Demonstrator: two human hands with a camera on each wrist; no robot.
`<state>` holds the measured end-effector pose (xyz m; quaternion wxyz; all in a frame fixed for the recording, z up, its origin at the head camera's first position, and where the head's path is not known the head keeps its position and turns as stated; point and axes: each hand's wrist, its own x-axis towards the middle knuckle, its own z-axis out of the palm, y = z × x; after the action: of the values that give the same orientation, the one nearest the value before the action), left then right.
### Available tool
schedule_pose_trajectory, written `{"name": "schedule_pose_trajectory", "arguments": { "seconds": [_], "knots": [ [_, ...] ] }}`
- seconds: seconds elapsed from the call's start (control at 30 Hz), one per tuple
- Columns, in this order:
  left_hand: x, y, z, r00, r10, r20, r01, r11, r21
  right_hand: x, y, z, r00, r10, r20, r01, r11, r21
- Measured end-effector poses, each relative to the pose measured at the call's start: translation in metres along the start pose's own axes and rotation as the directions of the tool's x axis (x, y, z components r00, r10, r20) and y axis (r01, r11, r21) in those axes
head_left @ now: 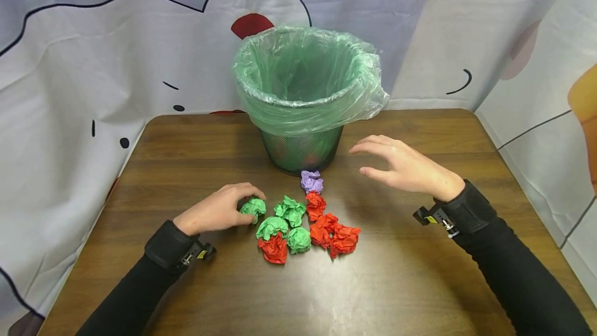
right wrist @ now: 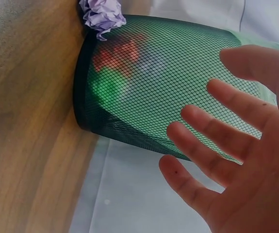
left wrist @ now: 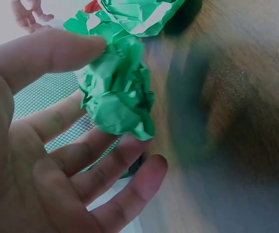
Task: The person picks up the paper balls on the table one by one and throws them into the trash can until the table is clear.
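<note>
My left hand point(head_left: 224, 207) holds a crumpled green paper ball point(head_left: 254, 208) between its thumb and curled fingers, low over the table. In the left wrist view the thumb lies on one side of this ball and the fingers lie behind it. Just right of it are three more green paper balls point(head_left: 290, 211) and several crumpled red ones point(head_left: 344, 240). A purple paper ball point(head_left: 311, 182) lies at the foot of the wastebasket point(head_left: 300, 144). My right hand point(head_left: 396, 165) hovers right of the basket, fingers spread and relaxed, holding nothing.
The black mesh wastebasket stands at the table's back edge, lined with a translucent green bag point(head_left: 308, 113). Red, green and purplish shapes point(right wrist: 117, 58) show through its mesh. A printed curtain point(head_left: 116, 56) hangs behind the wooden table point(head_left: 233, 294).
</note>
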<state>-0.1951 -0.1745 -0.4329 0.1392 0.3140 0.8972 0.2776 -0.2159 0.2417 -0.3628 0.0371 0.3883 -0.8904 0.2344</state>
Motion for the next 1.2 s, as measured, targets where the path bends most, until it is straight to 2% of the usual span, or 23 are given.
{"name": "schedule_pose_trajectory", "arguments": {
  "seconds": [0.37,0.53,0.8,0.9,1.0,1.1,1.2],
  "knots": [
    [0.001,0.004,-0.01,0.991,0.021,-0.133,-0.028,0.998,-0.051,-0.003,0.002,0.007,0.999,0.029,0.022,-0.029,0.999,0.012],
    [0.003,0.008,-0.018,0.975,0.042,-0.219,-0.057,0.996,-0.065,-0.004,0.003,0.011,0.999,0.033,0.03,-0.033,0.999,0.016],
    [0.008,0.018,-0.033,0.936,0.094,-0.338,-0.122,0.991,-0.06,-0.005,0.004,0.016,0.999,0.033,0.041,-0.034,0.999,0.025],
    [0.012,0.023,-0.039,0.913,0.119,-0.391,-0.157,0.985,-0.067,-0.006,0.004,0.018,0.998,0.037,0.047,-0.038,0.999,0.029],
    [0.016,0.029,-0.047,0.881,0.147,-0.45,-0.2,0.977,-0.072,-0.006,0.005,0.02,0.998,0.042,0.052,-0.043,0.999,0.031],
    [0.02,0.036,-0.056,0.841,0.174,-0.513,-0.242,0.968,-0.069,-0.007,0.006,0.021,0.997,0.046,0.057,-0.047,0.999,0.027],
    [0.024,0.043,-0.066,0.788,0.199,-0.583,-0.284,0.957,-0.056,-0.007,0.006,0.022,0.997,0.052,0.062,-0.054,0.998,0.027]
  ]
}}
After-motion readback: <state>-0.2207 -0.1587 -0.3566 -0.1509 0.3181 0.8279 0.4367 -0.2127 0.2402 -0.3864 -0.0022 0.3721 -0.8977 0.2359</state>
